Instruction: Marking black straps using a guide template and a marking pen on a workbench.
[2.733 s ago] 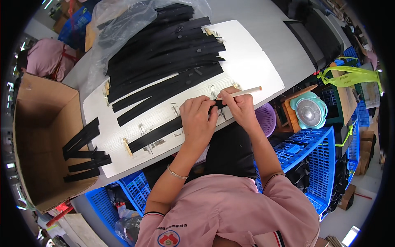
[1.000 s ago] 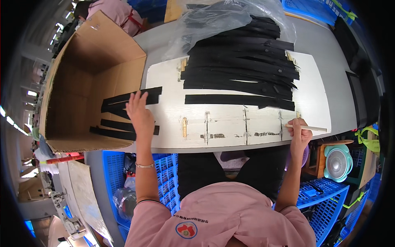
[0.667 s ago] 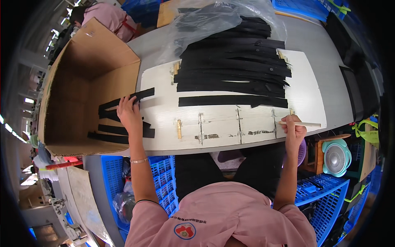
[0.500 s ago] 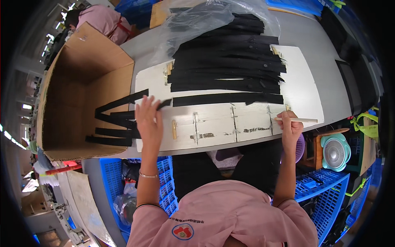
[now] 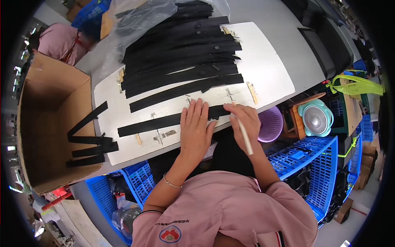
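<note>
cardboard box (image 5: 68,87) left of left hand (image 5: 194,131)

Left hand (image 5: 195,131) flat on black strip (image 5: 150,124); right hand (image 5: 250,123) holds white stick (image 5: 245,139).

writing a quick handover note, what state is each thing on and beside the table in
Black strip: flat across the white board
Left hand: palm down on that strip
Right hand: gripping the white stick
White stick: held, slanting
White board: lying flat, marked
Strip pile: loose, overlapping
Plastic bag: crumpled
Cardboard box: open, other strips over its edge
Teal fan: running or not, can't tell
</note>
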Demonstrator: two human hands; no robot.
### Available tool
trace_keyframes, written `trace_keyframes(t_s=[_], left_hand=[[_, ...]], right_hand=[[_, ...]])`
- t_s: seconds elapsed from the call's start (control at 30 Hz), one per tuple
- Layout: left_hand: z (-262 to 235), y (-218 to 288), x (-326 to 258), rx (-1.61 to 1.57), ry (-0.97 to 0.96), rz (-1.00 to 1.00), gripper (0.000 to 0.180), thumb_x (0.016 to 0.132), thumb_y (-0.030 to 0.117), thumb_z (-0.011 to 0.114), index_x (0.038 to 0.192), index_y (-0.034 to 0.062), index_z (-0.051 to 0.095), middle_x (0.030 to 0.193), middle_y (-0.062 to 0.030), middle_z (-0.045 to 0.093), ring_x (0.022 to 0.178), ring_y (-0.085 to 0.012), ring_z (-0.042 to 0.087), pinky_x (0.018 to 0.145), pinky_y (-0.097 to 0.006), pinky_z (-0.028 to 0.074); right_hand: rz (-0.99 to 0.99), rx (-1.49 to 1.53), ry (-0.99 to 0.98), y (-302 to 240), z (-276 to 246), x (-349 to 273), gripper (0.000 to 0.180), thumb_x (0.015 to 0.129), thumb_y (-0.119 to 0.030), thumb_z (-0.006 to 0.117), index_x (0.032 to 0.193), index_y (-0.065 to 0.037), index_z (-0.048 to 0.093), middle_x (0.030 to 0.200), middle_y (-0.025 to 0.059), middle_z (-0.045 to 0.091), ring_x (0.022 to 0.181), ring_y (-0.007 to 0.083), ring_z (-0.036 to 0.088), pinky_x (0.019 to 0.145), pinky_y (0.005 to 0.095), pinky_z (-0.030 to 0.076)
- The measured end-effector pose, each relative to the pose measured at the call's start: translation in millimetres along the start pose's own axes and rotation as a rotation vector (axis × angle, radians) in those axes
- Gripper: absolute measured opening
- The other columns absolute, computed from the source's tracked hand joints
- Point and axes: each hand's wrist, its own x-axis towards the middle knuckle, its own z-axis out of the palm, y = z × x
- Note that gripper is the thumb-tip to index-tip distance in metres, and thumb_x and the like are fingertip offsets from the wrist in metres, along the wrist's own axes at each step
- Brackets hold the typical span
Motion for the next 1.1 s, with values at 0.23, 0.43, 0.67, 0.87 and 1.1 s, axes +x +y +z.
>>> trace_keyframes(t_s=[0.23, 0.43, 0.67, 0.87, 1.1], left_hand=[[-11, -4, -10, 0.048, -0.025, -0.056, 0.062, 0.099, 0.024, 0.068, 0.153, 0.0010, 0.047, 0.160, -0.0199, 0.044, 0.153, -0.0382, 0.033, 0.125, -0.055, 0.019], [-28, -20, -29, 0.118, 0.010, -0.102, 0.062, 0.099, 0.024, 0.068, 0.152, 0.0009, 0.048, 0.161, -0.0168, 0.043, 0.154, -0.0392, 0.031, 0.125, -0.059, 0.015], [-55, -34, -69, 0.231, 0.048, -0.305, 0.066, 0.098, 0.033, 0.069, 0.153, 0.0014, 0.049, 0.161, -0.0151, 0.044, 0.154, -0.0369, 0.031, 0.123, -0.064, -0.001], [-74, -55, -93, 0.214, 0.092, -0.377, 0.070, 0.094, 0.035, 0.075, 0.152, 0.0034, 0.051, 0.160, -0.0124, 0.046, 0.154, -0.0328, 0.034, 0.123, -0.064, 0.000], [-69, -60, -97, 0.209, 0.171, -0.348, 0.067, 0.094, 0.034, 0.074, 0.151, 0.0074, 0.052, 0.159, -0.0119, 0.048, 0.153, -0.0342, 0.034, 0.124, -0.062, 0.005]], right_hand=[[-0.041, -0.271, -0.060, 28, -6, -16, 0.040, 0.090, -0.011, 0.074, 0.129, -0.009, 0.068, 0.121, 0.0055, 0.074, 0.123, 0.0258, 0.063, 0.109, 0.0469, 0.039], [-0.005, -0.381, -0.053, 57, -23, -11, 0.036, 0.093, -0.013, 0.072, 0.129, -0.012, 0.069, 0.122, 0.0015, 0.074, 0.121, 0.0232, 0.064, 0.116, 0.0468, 0.034], [0.012, -0.364, -0.040, 58, -21, -15, 0.030, 0.095, -0.006, 0.067, 0.125, -0.009, 0.069, 0.129, 0.0036, 0.072, 0.122, 0.0245, 0.064, 0.116, 0.0488, 0.037], [-0.009, -0.404, -0.051, 56, -22, -13, 0.027, 0.100, -0.009, 0.062, 0.126, -0.009, 0.070, 0.127, 0.0043, 0.073, 0.121, 0.0259, 0.063, 0.116, 0.0496, 0.037], [0.102, -0.180, -0.023, -5, 1, 19, 0.027, 0.101, -0.008, 0.060, 0.125, -0.005, 0.070, 0.118, 0.0094, 0.073, 0.117, 0.0290, 0.060, 0.113, 0.0445, 0.037]])
